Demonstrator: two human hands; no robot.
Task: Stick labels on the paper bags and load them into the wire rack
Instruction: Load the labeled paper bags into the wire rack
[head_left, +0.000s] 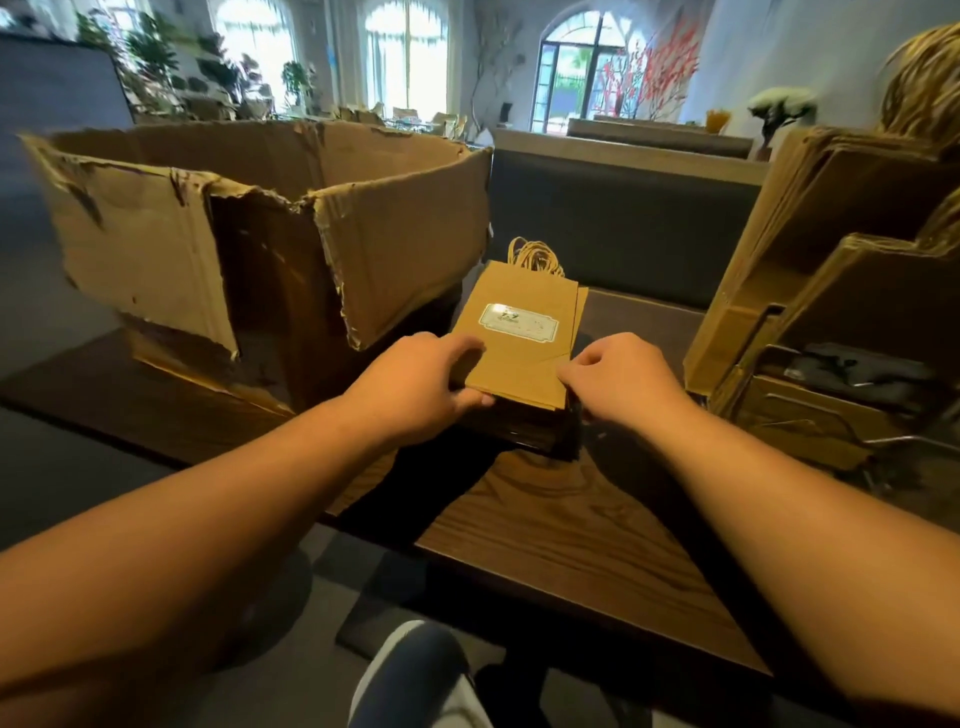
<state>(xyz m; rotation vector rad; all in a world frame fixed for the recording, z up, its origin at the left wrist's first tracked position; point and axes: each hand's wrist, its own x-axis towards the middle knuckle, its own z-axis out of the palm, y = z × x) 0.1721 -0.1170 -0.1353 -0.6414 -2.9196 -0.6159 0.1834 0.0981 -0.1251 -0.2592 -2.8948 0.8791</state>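
Note:
A flat brown paper bag with twine handles lies on top of a stack of bags at the middle of the table. It carries a white and green label. My left hand grips the bag's near left corner, thumb under the edge. My right hand pinches its near right edge. At the right stands the wire rack with several upright brown bags in it.
A large torn cardboard box stands open on the table's left half, close to the bag stack. The dark wooden table reaches toward me. A dark upholstered bench back runs behind the table. My knee shows below.

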